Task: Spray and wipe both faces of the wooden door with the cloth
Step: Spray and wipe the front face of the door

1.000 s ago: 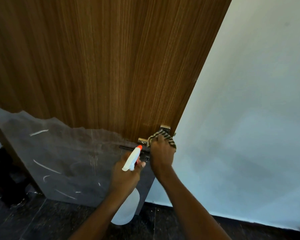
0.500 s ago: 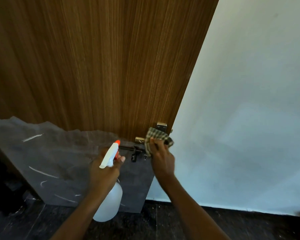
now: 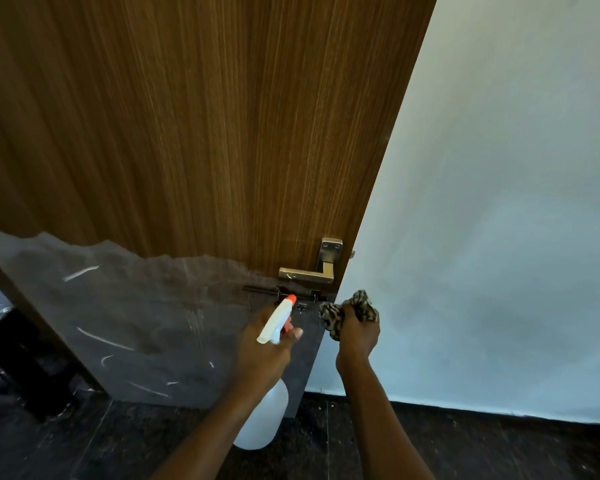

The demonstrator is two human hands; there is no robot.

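Left hand (image 3: 264, 344) grips spray bottle (image 3: 262, 419), nozzle toward wooden door (image 3: 222, 133); right hand (image 3: 357, 337) clutches bunched cloth (image 3: 340, 311) near door edge, likely readied for wiping.

Brown wood-grain door (image 3: 205, 133) upright, lower part grey-filmed. Bunched checked fabric cloth (image 3: 347, 311) just beside its 5 o'clock edge; white plastic spray bottle (image 3: 265, 419), orange-nozzled, at 6 o'clock.

The dark, pale-flecked floor (image 3: 465, 452) bears a dark object (image 3: 25, 358) at the left.
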